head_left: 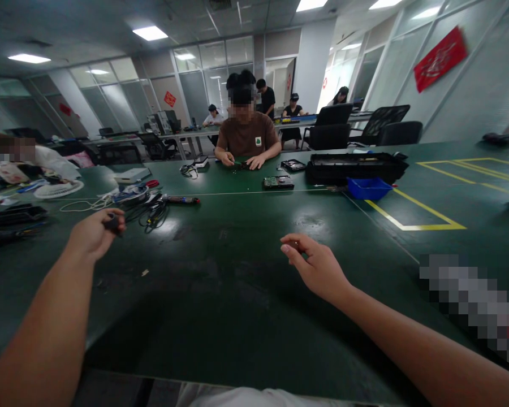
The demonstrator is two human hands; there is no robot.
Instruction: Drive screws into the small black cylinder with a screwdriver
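Note:
My left hand (94, 233) is raised over the left part of the green table (220, 333), its fingers wrapped round a small dark object (111, 222) that I cannot identify. Over the middle right, my right hand (316, 263) has its thumb and fingertips drawn close together. Something small and brownish (294, 245) seems to be between them, too small to name. Black cables (152, 213) and a pen-like tool (182, 200) lie just beyond my left hand.
Across the table a person in a brown shirt (248, 135) works with both hands on small parts. Hard drives (278, 182), a long black tray (356, 167) and a blue bin (369, 188) stand at the far side. A white cable coil (58, 189) lies left.

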